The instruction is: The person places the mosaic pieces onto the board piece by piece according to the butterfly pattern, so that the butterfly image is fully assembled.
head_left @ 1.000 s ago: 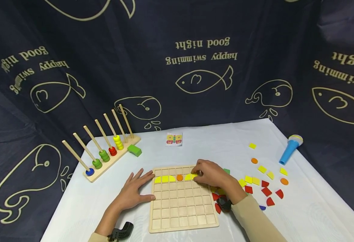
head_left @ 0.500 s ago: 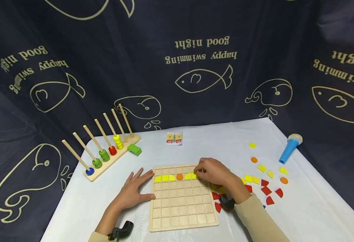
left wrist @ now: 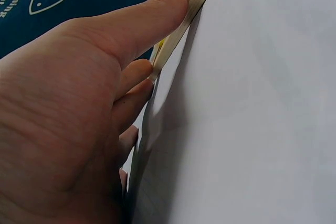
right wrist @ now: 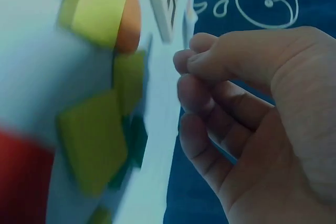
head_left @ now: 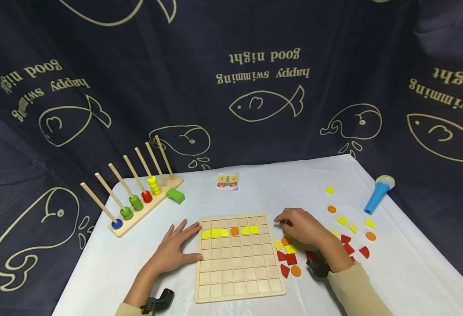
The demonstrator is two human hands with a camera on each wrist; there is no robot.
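A wooden grid board lies on the white table. Along its second row from the far side sit several yellow pieces, an orange disc and, towards the right, a yellow square tile. My left hand touches the board's left edge with thumb and fingertips, its fingers spread and mostly straight. Just off the board's far right side, my right hand hovers near scattered tiles. In the right wrist view its fingers are loosely bent, thumb near the index finger, with nothing held.
Loose red, yellow and orange pieces, including a red square, are strewn right of the board. A blue toy microphone lies far right. A butterfly pattern card, a green block and a peg bead counter stand behind.
My right hand has let go of the yellow square tile, which now sits in the board's row, and has moved right, off the board. The left hand has stayed put.
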